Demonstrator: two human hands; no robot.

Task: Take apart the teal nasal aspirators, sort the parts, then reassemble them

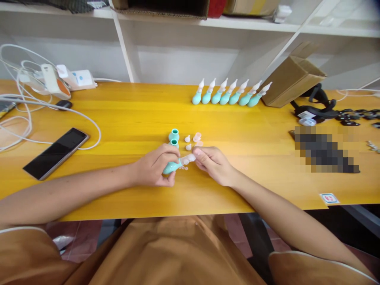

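My left hand (158, 164) is closed around a teal squeeze bulb (170, 168), tilted with its neck to the right. A translucent nozzle piece (187, 159) sits at that neck, and the fingertips of my right hand (214, 164) pinch its far end. Just beyond my left hand stand two more teal bulbs (174, 134) with open mouths, the nearer one partly hidden by my fingers. Small white nozzle tips (187, 139) and clear pinkish caps (197, 137) lie beyond my right hand. Tiny clear rings (186, 168) rest on the table below the nozzle piece.
A row of several assembled bulb aspirators (225, 97) stands at the back. Right of it are a cardboard box (292, 81) and black straps (317, 109); a pixelated dark item (326, 152) lies nearer. On the left are a phone (56, 153), white cables (95, 126) and chargers (84, 79).
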